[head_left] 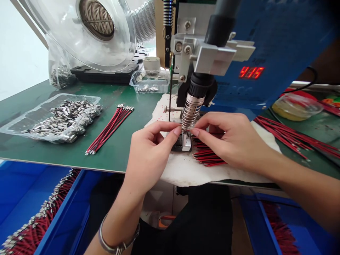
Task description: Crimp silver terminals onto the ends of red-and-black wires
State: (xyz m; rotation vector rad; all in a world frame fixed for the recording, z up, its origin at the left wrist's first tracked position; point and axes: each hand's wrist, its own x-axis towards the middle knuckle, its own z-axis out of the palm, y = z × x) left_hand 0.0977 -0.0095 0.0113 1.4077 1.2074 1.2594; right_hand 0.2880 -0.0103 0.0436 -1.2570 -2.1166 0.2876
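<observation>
Closely, the left hand (148, 152) and right hand (235, 141) flank the metal spring (193, 106), each grip pinched together; anything held is too small to tell.

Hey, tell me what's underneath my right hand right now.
Beneath your right hand, red and black wires lie on a white sheet. Their tips toward the left show; where they run under the hand, it covers them.

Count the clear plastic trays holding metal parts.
2: a large tray on the left, and a smaller tray farther back, left of the blue machine. Others may be hidden.
</observation>
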